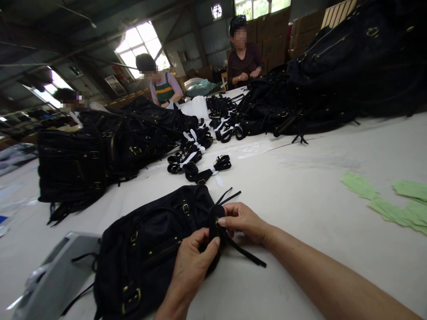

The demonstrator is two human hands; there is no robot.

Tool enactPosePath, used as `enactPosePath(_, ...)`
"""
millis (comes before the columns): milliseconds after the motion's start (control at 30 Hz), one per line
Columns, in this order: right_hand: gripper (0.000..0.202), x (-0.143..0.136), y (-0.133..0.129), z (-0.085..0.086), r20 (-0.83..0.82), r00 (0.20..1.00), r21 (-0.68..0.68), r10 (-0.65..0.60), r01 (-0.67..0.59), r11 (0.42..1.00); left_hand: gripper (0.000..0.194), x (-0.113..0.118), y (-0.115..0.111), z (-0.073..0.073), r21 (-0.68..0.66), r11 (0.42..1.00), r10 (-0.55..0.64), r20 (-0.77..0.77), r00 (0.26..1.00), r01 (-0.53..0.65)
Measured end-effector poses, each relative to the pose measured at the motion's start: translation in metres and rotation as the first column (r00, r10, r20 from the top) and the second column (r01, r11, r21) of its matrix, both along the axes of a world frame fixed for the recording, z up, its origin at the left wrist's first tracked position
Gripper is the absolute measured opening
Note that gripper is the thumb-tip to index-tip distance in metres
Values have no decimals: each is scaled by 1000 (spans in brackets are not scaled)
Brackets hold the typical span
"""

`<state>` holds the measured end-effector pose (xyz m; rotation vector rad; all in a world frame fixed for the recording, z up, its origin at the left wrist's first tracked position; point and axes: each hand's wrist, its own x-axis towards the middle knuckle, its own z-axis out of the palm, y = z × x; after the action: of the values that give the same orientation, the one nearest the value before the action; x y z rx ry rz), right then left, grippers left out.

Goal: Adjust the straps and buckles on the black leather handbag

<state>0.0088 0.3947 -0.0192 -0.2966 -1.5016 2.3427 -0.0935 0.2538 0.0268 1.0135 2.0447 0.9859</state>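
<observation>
A black bag [156, 231] with brass buckles and zips lies flat on the pale table before me. Both hands are at its right end, on a black flap [215, 218] that carries a small brass fitting. My left hand [196, 255] pinches the near edge of this flap between thumb and fingers. With thumb and forefinger, my right hand [242, 222] grips the flap at the brass fitting. Thin black cords [247, 253] stick out from beside the right hand. The undersides of the flap and some fingers are hidden.
Bundled black straps [208, 171] with white ties lie beyond the bag. Black bags are heaped at left [73, 160] and right [320, 84]. A grey object [63, 275] stands at the bag's left; green pieces [396, 202] lie at right. Several people are across the table.
</observation>
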Motion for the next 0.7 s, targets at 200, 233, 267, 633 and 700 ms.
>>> enactPosePath(200,44,-2,-1,0,11,1000,-3,-12,12,1000,23,0,0,-1,-16,999,-43,-14,999,43)
enactPosePath(233,45,-3,-2,0,12,1000,5,-20,20,1000,24,0,1,-2,-22,998,-54,-20,998,54)
enactPosePath(267,46,-4,-2,-1,12,999,15,-31,30,999,23,0,1,-3,-23,998,-58,-24,998,57)
enactPosePath(633,50,-13,-5,-10,5,997,71,-81,81,994,36,13,7,-11,98,993,76,-46,996,-72)
enactPosePath(700,54,-13,-4,-5,15,996,114,-88,85,990,35,13,8,-5,108,992,75,-34,997,-71)
